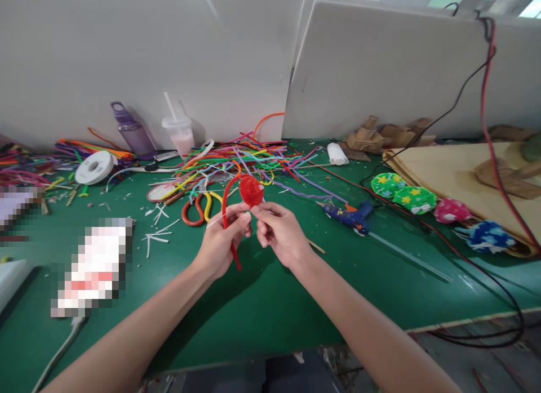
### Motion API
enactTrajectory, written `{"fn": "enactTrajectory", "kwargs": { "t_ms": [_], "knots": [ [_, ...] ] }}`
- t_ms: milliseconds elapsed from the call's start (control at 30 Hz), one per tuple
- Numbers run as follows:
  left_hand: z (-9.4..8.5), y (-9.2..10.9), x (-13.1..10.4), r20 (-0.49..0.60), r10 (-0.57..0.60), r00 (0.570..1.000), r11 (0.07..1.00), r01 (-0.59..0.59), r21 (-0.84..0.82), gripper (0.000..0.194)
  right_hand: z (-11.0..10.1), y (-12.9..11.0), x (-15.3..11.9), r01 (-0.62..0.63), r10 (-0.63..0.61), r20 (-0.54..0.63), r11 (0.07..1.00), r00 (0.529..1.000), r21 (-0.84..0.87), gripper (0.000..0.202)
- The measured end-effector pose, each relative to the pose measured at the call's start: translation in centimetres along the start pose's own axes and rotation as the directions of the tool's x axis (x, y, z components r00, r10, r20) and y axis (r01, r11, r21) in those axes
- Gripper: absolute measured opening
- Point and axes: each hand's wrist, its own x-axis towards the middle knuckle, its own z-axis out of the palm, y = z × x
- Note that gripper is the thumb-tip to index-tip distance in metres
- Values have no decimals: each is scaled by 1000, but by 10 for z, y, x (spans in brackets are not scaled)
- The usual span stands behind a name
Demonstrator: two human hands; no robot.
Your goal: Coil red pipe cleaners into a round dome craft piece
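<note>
A red fuzzy coiled piece [251, 191] stands just above the fingertips of both hands. My left hand [220, 241] is closed, pinching at its base, and a red pipe cleaner [225, 201] loops up from this hand, its loose end hanging below the fingers. Thin white strands stick out beside the left fingers. My right hand [281, 231] is pinched at the base of the red piece from the other side, thumb and index finger together. Exactly what lies between the fingertips is too small to tell.
Behind the hands lies a pile of coloured pipe cleaners [253, 156], with scissors [194, 210] nearer. A blue glue gun [350, 215] is at right, near fabric pieces [415, 199]. At the back stand a purple bottle [134, 133] and cup [180, 135]; a spool [95, 168] lies left.
</note>
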Motion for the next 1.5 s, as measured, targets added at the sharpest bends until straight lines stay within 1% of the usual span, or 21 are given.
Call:
{"fn": "enactTrajectory", "kwargs": {
  "t_ms": [167,267,400,467,500,533,600,633,667,700,800,900,967,1067,1133,1200,1233,1300,1367,1400,1500],
  "knots": [
    [0,1,3,-19,-27,999,996,26,-86,24,-3,-4,1,-50,48,64,998,997,35,18],
    [-2,1,5,-36,-47,998,993,42,-110,24,-4,-6,0,-59,58,93,998,994,13,19],
    [-5,0,7,-48,-43,998,992,37,-121,24,-1,-8,-3,-26,36,76,992,996,-123,20],
    [-5,1,8,-90,-46,995,989,32,-144,28,2,-7,-7,78,-66,51,956,997,-281,20],
    [-6,1,9,-119,-54,991,987,35,-157,30,3,-6,-9,161,-154,48,906,987,-392,20],
    [-6,1,9,-145,-64,987,985,39,-166,32,4,-4,-11,245,-246,67,824,967,-510,20],
    [-8,2,10,-173,-73,982,985,44,-165,35,6,1,-14,373,-352,181,615,918,-695,23],
    [-9,2,10,-177,-68,982,987,40,-156,35,6,5,-15,412,-342,258,529,904,-742,24],
    [-10,2,11,-178,-58,982,989,32,-144,34,6,8,-16,435,-299,324,478,898,-763,22],
    [-10,1,11,-180,-47,982,991,23,-135,33,7,11,-17,441,-240,370,463,897,-769,19],
    [-12,-1,12,-207,-32,978,993,8,-117,30,7,18,-17,396,-118,394,509,912,-764,10],
    [-12,-4,14,-216,-30,976,992,3,-125,27,8,17,-16,333,-50,373,571,926,-751,12],
    [-12,-5,15,-211,-20,977,990,-11,-143,26,9,15,-17,256,39,363,638,931,-726,13],
    [-13,-3,17,-208,13,978,984,-49,-170,25,9,10,-17,98,199,362,747,911,-657,11],
    [-15,0,18,-209,31,977,981,-69,-181,23,6,6,-16,52,258,399,782,880,-621,10],
    [-16,3,18,-212,32,977,979,-73,-191,23,4,1,-16,58,277,428,782,860,-621,11],
    [-17,4,18,-212,30,977,978,-73,-197,23,3,-2,-15,68,268,425,776,865,-627,12],
    [-17,6,18,-201,22,979,977,-63,-203,22,2,-7,-15,58,238,375,776,896,-629,13],
    [-17,7,17,-191,15,981,979,-53,-197,23,3,-11,-14,-15,232,306,819,923,-574,14],
    [-16,7,17,-191,16,981,981,-52,-185,23,4,-12,-14,-65,249,286,848,925,-526,13],
    [-13,5,14,-203,23,979,992,-47,-115,26,7,-13,-14,-181,308,313,909,898,-375,22]
  ]
}}
